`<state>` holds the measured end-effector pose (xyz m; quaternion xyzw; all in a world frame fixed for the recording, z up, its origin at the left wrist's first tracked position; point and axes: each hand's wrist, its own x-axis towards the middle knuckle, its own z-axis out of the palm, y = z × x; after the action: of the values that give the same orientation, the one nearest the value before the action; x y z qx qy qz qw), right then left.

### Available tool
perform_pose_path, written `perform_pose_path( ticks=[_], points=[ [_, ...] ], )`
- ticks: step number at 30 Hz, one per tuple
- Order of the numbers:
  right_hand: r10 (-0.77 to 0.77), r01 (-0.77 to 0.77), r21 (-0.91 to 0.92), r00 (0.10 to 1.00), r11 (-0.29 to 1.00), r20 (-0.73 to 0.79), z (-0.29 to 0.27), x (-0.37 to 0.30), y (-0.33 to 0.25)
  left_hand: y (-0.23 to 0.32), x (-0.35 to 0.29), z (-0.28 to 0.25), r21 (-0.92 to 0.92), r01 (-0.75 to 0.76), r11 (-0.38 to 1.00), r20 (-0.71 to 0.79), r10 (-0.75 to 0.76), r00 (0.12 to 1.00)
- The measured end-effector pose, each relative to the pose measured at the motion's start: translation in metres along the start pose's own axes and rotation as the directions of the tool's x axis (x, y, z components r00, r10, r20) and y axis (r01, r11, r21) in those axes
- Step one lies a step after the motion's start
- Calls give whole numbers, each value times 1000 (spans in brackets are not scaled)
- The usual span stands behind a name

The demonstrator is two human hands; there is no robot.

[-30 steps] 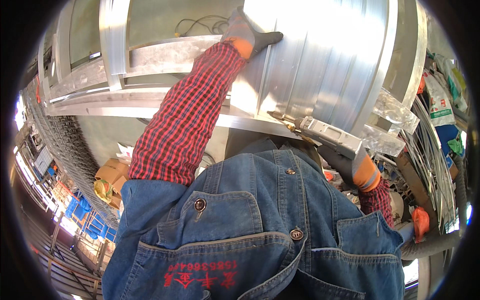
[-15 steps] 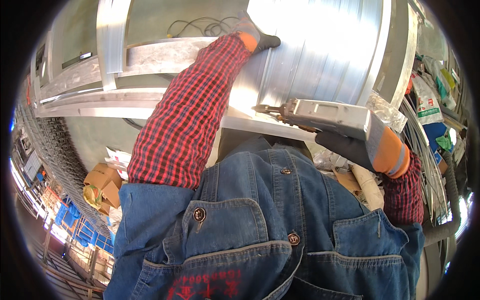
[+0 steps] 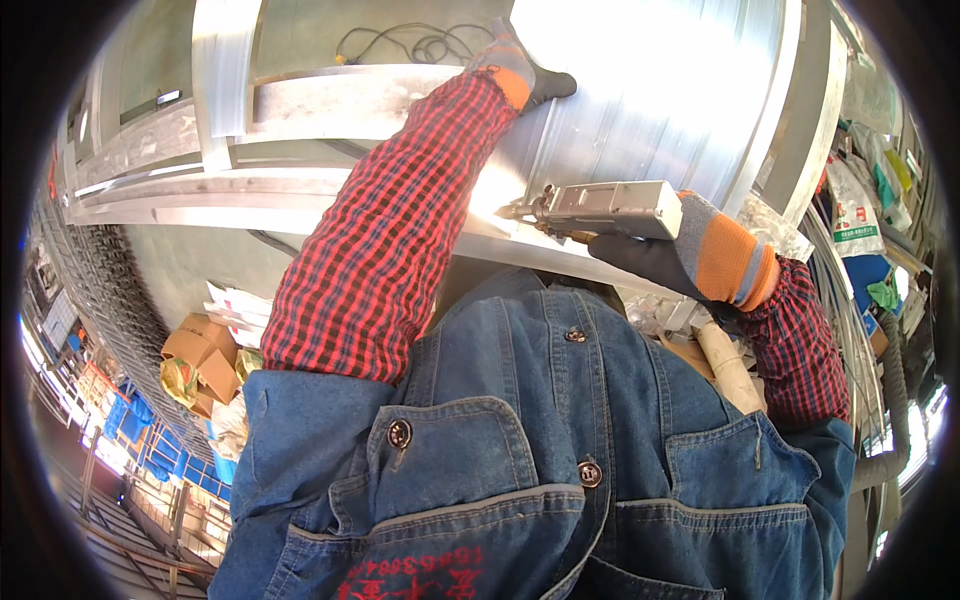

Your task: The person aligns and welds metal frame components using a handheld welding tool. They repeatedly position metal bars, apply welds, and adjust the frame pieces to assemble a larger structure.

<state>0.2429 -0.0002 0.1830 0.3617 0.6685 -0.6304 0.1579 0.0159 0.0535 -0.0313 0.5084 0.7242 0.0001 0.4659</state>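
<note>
My left hand (image 3: 520,70), in a grey, orange and black glove, presses on the left edge of a shiny ribbed metal sheet (image 3: 650,110). Its thumb is stretched out over the sheet, apart from the fingers. The glare hides part of the surface there. In my right hand (image 3: 690,255), gloved alike, is a hand-held power tool (image 3: 610,208) with a box-shaped silver body and a thin nose. The nose points left, close over the near metal rail (image 3: 560,255). My palm and fingers hide the tool's handle.
Pale metal beams (image 3: 350,105) cross at the left, with a dark cable (image 3: 425,42) beyond them. A cardboard box (image 3: 200,355) sits at the lower left beside a wire-mesh roll (image 3: 115,300). Plastic bags (image 3: 855,205) and long thin rods lie at the right.
My right hand has moved left with the power tool, turning the body nearly level. My left hand keeps its place on the sheet; the whole view has shifted slightly.
</note>
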Motion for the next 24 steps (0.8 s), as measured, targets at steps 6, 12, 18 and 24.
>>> perform_pose_path(
  ticks=[6,12,18,24],
  points=[
    [-29,28,36,999,999,32,6,16,4,3,-6,-5,-60,38,997,20,-37,999],
    [-94,87,78,992,993,81,14,44,11,0,-1,3,-40,92,995,45,-90,995],
    [-140,127,120,984,985,106,24,64,17,-7,20,12,129,-20,991,15,18,1000],
    [-151,137,145,984,980,89,21,59,14,-4,13,16,66,166,984,-8,-166,986]
  ],
)
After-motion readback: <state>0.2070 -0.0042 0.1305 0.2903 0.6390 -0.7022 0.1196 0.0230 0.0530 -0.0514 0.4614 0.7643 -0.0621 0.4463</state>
